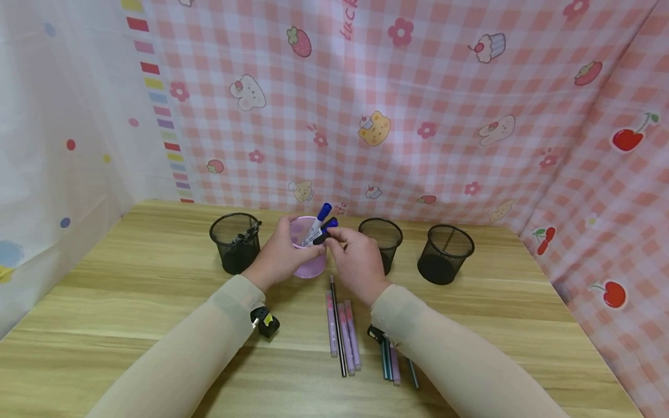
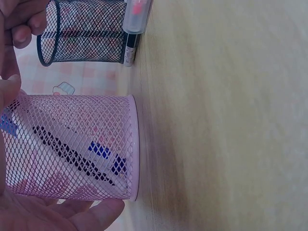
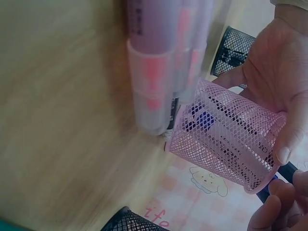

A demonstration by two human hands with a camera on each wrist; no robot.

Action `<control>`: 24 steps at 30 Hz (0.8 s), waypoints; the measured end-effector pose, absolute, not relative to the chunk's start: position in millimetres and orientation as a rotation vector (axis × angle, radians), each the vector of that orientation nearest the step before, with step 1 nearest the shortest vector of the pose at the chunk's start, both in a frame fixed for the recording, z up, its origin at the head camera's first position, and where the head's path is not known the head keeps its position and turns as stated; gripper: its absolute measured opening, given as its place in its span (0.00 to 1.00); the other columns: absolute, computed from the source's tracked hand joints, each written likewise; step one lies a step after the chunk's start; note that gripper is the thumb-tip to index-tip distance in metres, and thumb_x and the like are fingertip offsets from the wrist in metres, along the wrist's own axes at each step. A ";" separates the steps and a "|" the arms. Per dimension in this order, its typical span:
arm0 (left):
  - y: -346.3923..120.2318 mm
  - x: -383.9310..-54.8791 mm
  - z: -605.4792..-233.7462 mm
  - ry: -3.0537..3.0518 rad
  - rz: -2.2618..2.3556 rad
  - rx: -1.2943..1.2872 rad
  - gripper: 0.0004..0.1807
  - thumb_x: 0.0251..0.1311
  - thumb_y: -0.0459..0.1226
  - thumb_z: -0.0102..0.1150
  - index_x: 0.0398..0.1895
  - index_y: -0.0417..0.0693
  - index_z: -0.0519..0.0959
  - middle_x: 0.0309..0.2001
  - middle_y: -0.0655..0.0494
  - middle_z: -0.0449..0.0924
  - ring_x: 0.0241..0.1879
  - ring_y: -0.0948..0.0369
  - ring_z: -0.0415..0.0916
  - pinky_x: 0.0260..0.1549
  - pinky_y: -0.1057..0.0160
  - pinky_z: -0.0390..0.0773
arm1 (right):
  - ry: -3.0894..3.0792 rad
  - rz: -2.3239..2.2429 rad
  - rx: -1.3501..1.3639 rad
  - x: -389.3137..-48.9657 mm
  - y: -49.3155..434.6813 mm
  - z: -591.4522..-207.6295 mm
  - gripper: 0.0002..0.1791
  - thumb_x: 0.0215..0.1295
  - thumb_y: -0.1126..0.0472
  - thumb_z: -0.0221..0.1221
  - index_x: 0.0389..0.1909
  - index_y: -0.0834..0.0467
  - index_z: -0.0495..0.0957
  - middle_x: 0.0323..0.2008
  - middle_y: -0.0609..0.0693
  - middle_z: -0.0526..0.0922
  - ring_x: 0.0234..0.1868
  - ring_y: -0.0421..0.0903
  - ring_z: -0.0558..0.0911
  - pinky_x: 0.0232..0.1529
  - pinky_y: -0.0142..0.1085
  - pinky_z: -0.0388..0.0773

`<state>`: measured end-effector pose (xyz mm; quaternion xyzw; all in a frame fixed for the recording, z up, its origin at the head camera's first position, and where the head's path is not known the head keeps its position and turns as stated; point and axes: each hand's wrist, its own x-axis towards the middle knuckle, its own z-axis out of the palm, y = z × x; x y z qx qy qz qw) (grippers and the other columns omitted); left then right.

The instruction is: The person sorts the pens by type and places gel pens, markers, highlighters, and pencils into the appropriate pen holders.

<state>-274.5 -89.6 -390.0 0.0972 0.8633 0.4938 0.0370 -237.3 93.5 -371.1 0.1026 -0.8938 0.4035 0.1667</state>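
My left hand [image 1: 274, 258] curls round a pink mesh pen cup [image 1: 310, 269], thumb near the rim and fingers on the far side. The cup stands upright on the table. Inside it lean several whiteboard markers, among them a blue-capped marker [image 1: 324, 210] that sticks up above the rim. At the cup's right edge my right hand [image 1: 358, 261] pinches a black-capped marker [image 1: 320, 238] between thumb and fingers. In the right wrist view the fingertips [image 3: 269, 211] are at the dark ends projecting past the rim; the grip is partly hidden.
A black mesh cup [image 1: 237, 255] holding dark items stands left. Two more black mesh cups, one partly behind my right hand [image 1: 389, 247] and another [image 1: 444, 264], stand right. Purple highlighters [image 1: 345, 342] and a dark pencil [image 1: 338, 334] lie in front. Teal pens [image 1: 387, 363] lie beneath my right forearm.
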 end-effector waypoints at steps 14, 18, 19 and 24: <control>-88.5 -273.6 -388.8 2.651 1.508 0.290 0.57 0.59 0.60 0.71 0.82 0.51 0.50 0.67 0.38 0.73 0.62 0.45 0.78 0.58 0.43 0.81 | -2.536 1.164 0.286 -236.6 96.5 -370.4 0.14 0.76 0.56 0.63 0.55 0.56 0.87 0.45 0.50 0.93 0.33 0.41 0.85 0.30 0.33 0.80; -88.6 -273.2 -388.3 2.656 1.508 0.287 0.56 0.60 0.59 0.71 0.81 0.50 0.50 0.68 0.37 0.72 0.64 0.44 0.77 0.59 0.43 0.81 | -2.524 1.164 0.274 -235.7 98.6 -369.7 0.12 0.76 0.56 0.63 0.53 0.56 0.88 0.45 0.50 0.92 0.33 0.43 0.84 0.29 0.34 0.79; -88.8 -272.9 -388.0 2.657 1.505 0.290 0.56 0.60 0.59 0.71 0.81 0.49 0.50 0.68 0.37 0.72 0.65 0.44 0.76 0.59 0.42 0.81 | -2.520 1.164 0.272 -235.5 99.4 -369.4 0.12 0.76 0.57 0.63 0.53 0.56 0.88 0.44 0.50 0.92 0.33 0.43 0.84 0.29 0.34 0.79; -88.8 -272.0 -387.5 2.655 1.505 0.293 0.56 0.60 0.58 0.71 0.82 0.49 0.49 0.69 0.37 0.71 0.66 0.44 0.76 0.60 0.42 0.80 | -2.483 1.157 0.271 -235.4 104.1 -368.2 0.10 0.76 0.57 0.63 0.49 0.56 0.89 0.42 0.49 0.92 0.34 0.43 0.84 0.31 0.34 0.79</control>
